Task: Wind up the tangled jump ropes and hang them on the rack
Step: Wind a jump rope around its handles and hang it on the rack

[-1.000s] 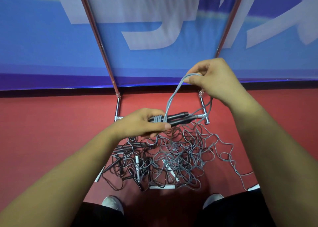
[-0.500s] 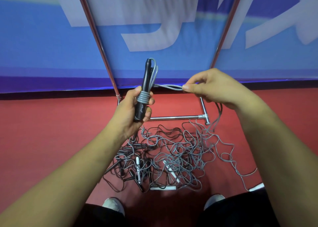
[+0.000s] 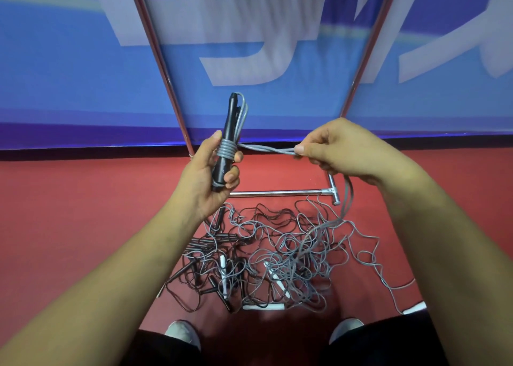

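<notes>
1. Left hand (image 3: 211,179): fingers and thumb clamped round a pair of black handles (image 3: 231,121), which stand upright in front of the blue banner (image 3: 55,74). A grey coil (image 3: 226,151) of roughly five turns sits round the handles just above the gripping fingers.
2. Right hand (image 3: 341,149): thumb and forefinger pinch a doubled grey strand (image 3: 266,149), which runs about level from the coil to the pinch. The other fingers are curled.
3. Change: one second ago the handles lay level, low over the pile (image 3: 272,257), with the right hand lifting a loop above them. By half a second ago they stood upright. Since then the pose barely differs, and the strand is drawn out sideways.
4. Judgement: winding is under way and a turn is being tensioned before the next wrap.
5. Remaining: the cord drops from under the right hand into the pile on the red floor (image 3: 69,213). Much of this rope looks unwound and the other ropes are untouched. Nothing hung is visible.
6. Room: the hands work between the rack's two slanted poles, left (image 3: 163,68) and right (image 3: 366,54), with open space between them. The left pole passes just behind the left hand.
7. Edge: the base bar (image 3: 277,193) lies below the hands, and its end joint (image 3: 331,194) is near the falling cord. That is a likely snag point.
</notes>
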A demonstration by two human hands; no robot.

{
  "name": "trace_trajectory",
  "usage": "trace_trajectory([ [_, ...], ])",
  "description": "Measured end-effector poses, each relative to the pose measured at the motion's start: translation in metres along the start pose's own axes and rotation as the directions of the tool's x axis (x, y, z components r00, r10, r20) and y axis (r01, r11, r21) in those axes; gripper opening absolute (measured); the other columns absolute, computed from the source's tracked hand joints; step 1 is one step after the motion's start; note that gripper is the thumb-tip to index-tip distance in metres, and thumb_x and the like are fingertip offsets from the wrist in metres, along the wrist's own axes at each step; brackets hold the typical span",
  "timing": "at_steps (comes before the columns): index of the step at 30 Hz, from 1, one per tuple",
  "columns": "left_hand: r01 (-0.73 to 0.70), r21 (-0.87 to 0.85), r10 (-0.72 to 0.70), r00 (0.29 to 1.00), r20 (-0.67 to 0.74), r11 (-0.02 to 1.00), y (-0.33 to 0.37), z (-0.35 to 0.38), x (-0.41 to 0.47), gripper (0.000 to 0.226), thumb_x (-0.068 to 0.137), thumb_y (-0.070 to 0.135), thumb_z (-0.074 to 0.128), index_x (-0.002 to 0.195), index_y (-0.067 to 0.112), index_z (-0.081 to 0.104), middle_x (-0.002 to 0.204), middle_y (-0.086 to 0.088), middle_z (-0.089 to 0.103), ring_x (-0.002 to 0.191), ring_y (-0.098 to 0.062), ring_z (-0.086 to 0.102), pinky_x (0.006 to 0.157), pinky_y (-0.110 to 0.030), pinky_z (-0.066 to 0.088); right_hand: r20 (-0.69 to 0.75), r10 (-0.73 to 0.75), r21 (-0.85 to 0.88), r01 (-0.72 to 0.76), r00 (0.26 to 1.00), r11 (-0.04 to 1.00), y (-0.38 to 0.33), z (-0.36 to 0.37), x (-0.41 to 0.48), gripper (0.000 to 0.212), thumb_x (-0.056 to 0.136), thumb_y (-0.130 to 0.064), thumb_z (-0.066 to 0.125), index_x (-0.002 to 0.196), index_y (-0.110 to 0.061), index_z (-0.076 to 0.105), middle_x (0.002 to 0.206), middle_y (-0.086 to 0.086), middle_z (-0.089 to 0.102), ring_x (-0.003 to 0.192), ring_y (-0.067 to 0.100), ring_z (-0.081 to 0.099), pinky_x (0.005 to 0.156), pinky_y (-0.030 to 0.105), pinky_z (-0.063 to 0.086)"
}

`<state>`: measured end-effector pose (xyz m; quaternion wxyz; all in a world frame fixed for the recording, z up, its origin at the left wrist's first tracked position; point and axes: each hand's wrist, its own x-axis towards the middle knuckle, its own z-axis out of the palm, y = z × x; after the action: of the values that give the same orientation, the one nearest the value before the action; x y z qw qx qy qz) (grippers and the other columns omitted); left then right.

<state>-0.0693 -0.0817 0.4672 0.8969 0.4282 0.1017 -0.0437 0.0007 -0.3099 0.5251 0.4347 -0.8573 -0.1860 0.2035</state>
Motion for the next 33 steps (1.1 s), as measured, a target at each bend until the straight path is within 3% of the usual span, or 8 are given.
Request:
trace_trajectory([
  [7,-0.062,0.188,0.075,0.995,-0.065,0.98,0.008,-0.011,0.003,0.017,0.097,0.032,0.055,0.101,0.016,0.057,0.073,-0.003,0.056,0.047,-0.013,0.043,0.046,-0.02,0.036,0.015,-0.024,-0.144,0.026,1.0,0.989,-0.006,-0.005,-0.006,0.018,0.081,-0.027,0.081,0.078,-0.012,0.071,0.046,-0.005,0.055,0.043,0.009,0.038,0.043,0.02,0.03],
  [13,-0.082,0.356,0.11,0.992,-0.059,0.931,0.011,-0.016,0.005,0.03,0.091,0.037,0.059,0.106,0.011,0.061,0.077,-0.007,0.059,0.055,-0.02,0.048,0.054,-0.026,0.04,-0.015,-0.059,-0.137,0.056,0.998,0.989,-0.009,-0.005,-0.006,0.018,0.085,-0.026,0.077,0.076,-0.011,0.075,0.051,-0.001,0.06,0.042,0.008,0.041,0.041,0.016,0.032],
  [18,-0.045,0.601,0.112,0.991,-0.074,0.798,0.008,-0.015,0.003,0.014,0.098,0.024,0.061,0.1,0.012,0.055,0.075,-0.002,0.065,0.053,-0.019,0.06,0.053,-0.025,0.043,0.027,-0.085,-0.068,0.086,0.996,0.994,-0.016,0.001,-0.008,0.019,0.09,-0.025,0.071,0.08,-0.01,0.074,0.053,-0.004,0.057,0.044,0.006,0.047,0.042,0.013,0.033],
  [21,-0.036,0.795,0.16,0.984,-0.078,0.605,0.003,-0.014,0.005,0.029,0.091,0.024,0.072,0.105,0.01,0.051,0.081,-0.004,0.063,0.051,-0.02,0.064,0.051,-0.027,0.046,0.116,-0.095,-0.037,0.1,0.989,0.994,-0.025,0.011,-0.011,0.023,0.092,-0.025,0.069,0.078,-0.007,0.072,0.053,-0.001,0.054,0.042,0.009,0.041,0.042,0.018,0.033],
  [24,-0.061,0.982,0.257,0.966,0.013,0.179,-0.004,-0.017,0.006,0.038,0.083,0.044,0.077,0.105,0.022,0.054,0.083,0.002,0.066,0.058,-0.019,0.063,0.055,-0.032,0.051,0.127,-0.08,0.046,0.075,0.989,0.996,-0.029,0.02,-0.009,0.026,0.092,-0.026,0.07,0.077,-0.004,0.071,0.052,0.001,0.051,0.041,0.009,0.036,0.042,0.02,0.03],
  [26,-0.062,0.997,0.25,0.965,0.073,-0.05,-0.005,-0.015,0.003,0.039,0.078,0.057,0.071,0.104,0.031,0.057,0.081,0.005,0.066,0.068,-0.021,0.062,0.066,-0.038,0.055,0.112,-0.069,0.14,0.053,0.991,0.989,-0.029,0.021,-0.007,0.023,0.091,-0.021,0.071,0.077,-0.003,0.071,0.051,0.001,0.049,0.041,0.01,0.035,0.042,0.021,0.03],
  [30,-0.107,0.976,0.098,0.987,0.127,-0.188,-0.005,-0.009,-0.001,0.056,0.064,0.087,0.059,0.089,0.037,0.055,0.068,0.008,0.058,0.069,-0.016,0.056,0.065,-0.035,0.05,0.083,-0.081,0.169,0.066,0.993,0.983,-0.029,0.019,-0.008,0.019,0.087,-0.012,0.073,0.083,0.006,0.071,0.048,0.0,0.051,0.04,0.01,0.039,0.042,0.019,0.031],
  [33,-0.179,0.955,0.022,0.982,0.189,-0.235,-0.007,-0.007,-0.002,0.055,0.065,0.089,0.049,0.087,0.038,0.056,0.065,0.004,0.059,0.064,-0.015,0.056,0.063,-0.037,0.052,0.052,-0.111,0.074,0.107,0.992,0.991,-0.028,0.012,-0.01,0.016,0.084,-0.016,0.077,0.079,-0.001,0.075,0.048,0.0,0.054,0.043,0.01,0.041,0.044,0.019,0.033],
])
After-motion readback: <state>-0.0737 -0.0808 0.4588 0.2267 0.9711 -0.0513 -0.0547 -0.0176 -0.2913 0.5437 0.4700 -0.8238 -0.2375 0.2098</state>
